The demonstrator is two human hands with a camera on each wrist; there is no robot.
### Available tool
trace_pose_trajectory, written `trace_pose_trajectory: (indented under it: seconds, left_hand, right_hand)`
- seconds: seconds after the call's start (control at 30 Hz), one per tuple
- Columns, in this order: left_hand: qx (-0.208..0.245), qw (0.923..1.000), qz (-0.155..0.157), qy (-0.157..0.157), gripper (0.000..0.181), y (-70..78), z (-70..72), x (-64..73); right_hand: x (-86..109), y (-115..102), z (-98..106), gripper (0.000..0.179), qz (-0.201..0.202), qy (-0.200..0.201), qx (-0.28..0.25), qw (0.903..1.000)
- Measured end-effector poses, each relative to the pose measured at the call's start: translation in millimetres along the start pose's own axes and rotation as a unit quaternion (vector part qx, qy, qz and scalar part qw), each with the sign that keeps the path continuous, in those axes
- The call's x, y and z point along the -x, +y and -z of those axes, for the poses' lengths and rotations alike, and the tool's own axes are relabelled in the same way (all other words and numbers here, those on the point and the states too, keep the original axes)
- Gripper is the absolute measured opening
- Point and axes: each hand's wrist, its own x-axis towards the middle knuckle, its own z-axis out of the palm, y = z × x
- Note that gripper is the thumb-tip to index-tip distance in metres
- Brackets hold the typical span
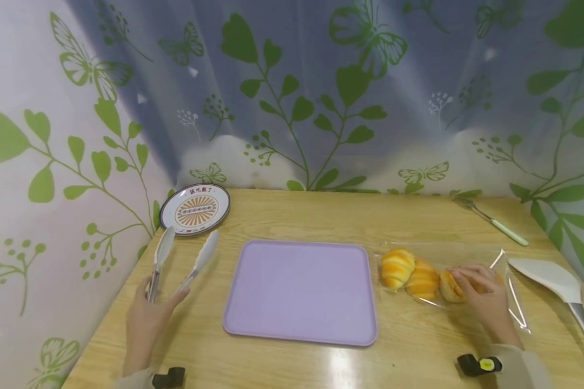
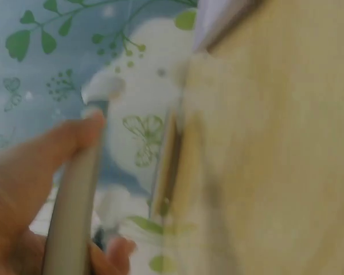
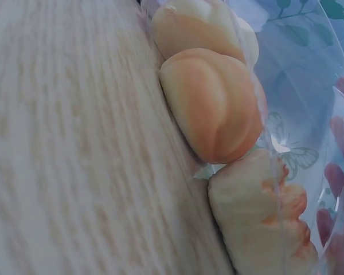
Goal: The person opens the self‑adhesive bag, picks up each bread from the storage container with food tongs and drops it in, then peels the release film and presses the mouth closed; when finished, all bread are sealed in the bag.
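Observation:
My left hand [image 1: 143,321] holds metal tongs [image 1: 157,265] near the left table edge, their two arms spread apart. In the left wrist view the thumb [image 2: 74,134] lies along one tong arm [image 2: 74,212]; the picture is blurred. On the right, my right hand [image 1: 489,302] is over a clear plastic bag [image 1: 448,251] holding several bread rolls [image 1: 396,268]. Its fingers seem to pinch the bag's film beside a roll [image 1: 449,286]. In the right wrist view the fingers [image 3: 341,134] show behind raised film, apart from the rolls [image 3: 212,106].
A lilac tray [image 1: 299,292] lies mid-table. Behind the tongs sits a patterned plate [image 1: 194,210] at the back left corner. A white spatula [image 1: 552,278] lies right of the bag, and a green-handled utensil [image 1: 508,232] lies farther back. Leaf-print walls enclose the table.

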Motion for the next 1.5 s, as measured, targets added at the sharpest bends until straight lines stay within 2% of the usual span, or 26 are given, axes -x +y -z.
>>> trace_pose_trajectory:
  seconds: [0.13, 0.2, 0.3, 0.4, 0.67, 0.8, 0.9, 1.0, 1.07, 1.17, 1.23, 1.3, 1.37, 1.4, 1.5]
  left_hand:
    - [-0.003, 0.9971, 0.075, -0.013, 0.131, -18.4, 6.9, -3.6]
    - [-0.005, 0.996, 0.089, -0.011, 0.135, -25.7, 10.0, -5.4]
    - [-0.012, 0.996, 0.089, -0.006, 0.135, -32.6, 14.4, -8.0]
    - [-0.024, 0.9971, 0.073, 0.0, 0.13, -36.6, 18.8, -10.7]
    - [0.001, 0.9977, 0.058, -0.036, 0.126, -42.6, 22.2, -15.2]
    - [-0.046, 0.998, 0.04, -0.014, 0.121, -46.9, 18.7, -17.3]
    - [-0.09, 0.9952, 0.038, -0.003, 0.117, -48.8, 16.3, -18.3]
    - [-0.11, 0.9932, 0.037, -0.008, 0.116, -46.3, 16.3, -18.6]
    - [-0.112, 0.9933, 0.029, -0.001, 0.114, -40.4, 15.8, -16.1]
    - [-0.084, 0.9957, -0.002, 0.038, 0.104, -22.8, 11.1, -9.6]
    - [-0.056, 0.9954, -0.045, 0.063, 0.089, -5.1, 4.3, -3.8]
    - [-0.015, 0.9927, -0.099, 0.067, 0.072, 16.1, -7.0, 2.0]
    - [0.031, 0.9836, -0.167, 0.06, 0.055, 38.2, -24.4, 7.8]
    - [0.054, 0.978, -0.196, 0.046, 0.048, 49.6, -35.2, 11.3]
    - [0.131, 0.953, -0.273, -0.014, 0.033, 81.5, -75.8, 23.6]
  right_hand:
    - [1.0, 1, -1, 0.017, 0.008, -0.001, -0.006, 0.9999]
    - [1.2, 1, -1, 0.018, 0.009, -0.001, -0.006, 0.9999]
    - [1.1, -1, -1, 0.019, 0.007, -0.001, -0.007, 1.0]
    - [0.9, -1, -1, 0.018, 0.005, -0.001, -0.005, 1.0]
    - [0.8, -1, -1, 0.015, -0.016, -0.011, 0.022, 0.9996]
    - [-1.2, -5, 0, 0.018, -0.024, -0.024, 0.044, 0.9985]
    - [-3.2, -8, 2, 0.018, -0.024, -0.033, 0.061, 0.9973]
    - [-6.5, -16, 7, 0.017, -0.034, -0.049, 0.08, 0.995]
    - [-11.2, -22, 11, 0.017, -0.041, -0.06, 0.09, 0.9933]
    - [-21.6, -33, 16, 0.018, -0.035, -0.071, 0.088, 0.9929]
    - [-31.5, -39, 17, 0.018, -0.015, -0.073, 0.086, 0.9935]
    - [-43.3, -46, 18, 0.018, 0.002, -0.084, 0.089, 0.9925]
    - [-56.8, -53, 17, 0.019, 0.009, -0.099, 0.097, 0.9903]
    - [-63.9, -57, 16, 0.019, 0.009, -0.112, 0.105, 0.9882]
    - [-86.5, -66, 11, 0.021, -0.001, -0.168, 0.138, 0.976]
